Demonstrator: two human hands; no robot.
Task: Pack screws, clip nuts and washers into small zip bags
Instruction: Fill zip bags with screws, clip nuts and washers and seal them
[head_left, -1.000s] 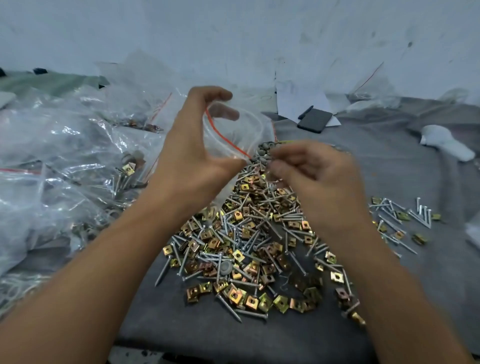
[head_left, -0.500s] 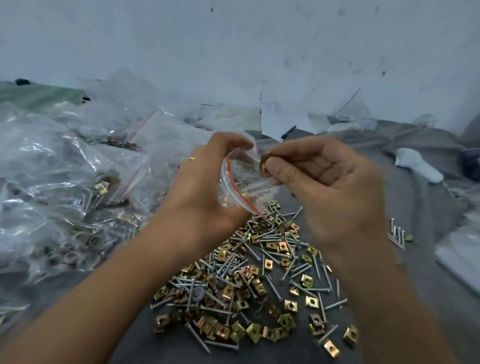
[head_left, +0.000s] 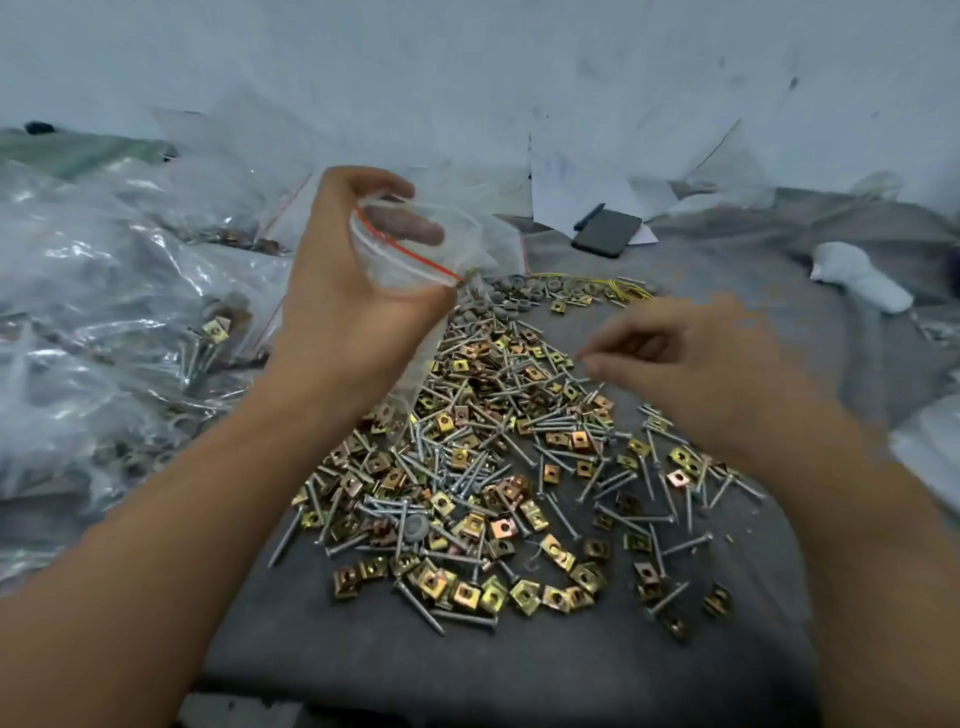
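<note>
My left hand (head_left: 353, 312) holds a small clear zip bag (head_left: 410, 265) with a red seal line; its fingers are inside the mouth and spread it open, above the far left of the pile. Silver screws and gold clip nuts (head_left: 467, 467) lie heaped on the grey cloth (head_left: 519, 654). Grey washers (head_left: 511, 296) lie in a cluster at the pile's far edge. My right hand (head_left: 701, 374) hovers low over the right side of the pile. Its fingers are loosely curled and nothing shows between them.
Packed clear bags (head_left: 104, 322) are heaped along the left. A black phone (head_left: 608, 234) lies on white paper at the back, and thin yellow strands (head_left: 623, 286) lie near the washers. A white object (head_left: 857, 278) sits at the far right. A wall closes the back.
My right hand was at the bag's mouth with a small part pinched; it has dropped down and right to the pile without it. My left hand still holds the bag open.
</note>
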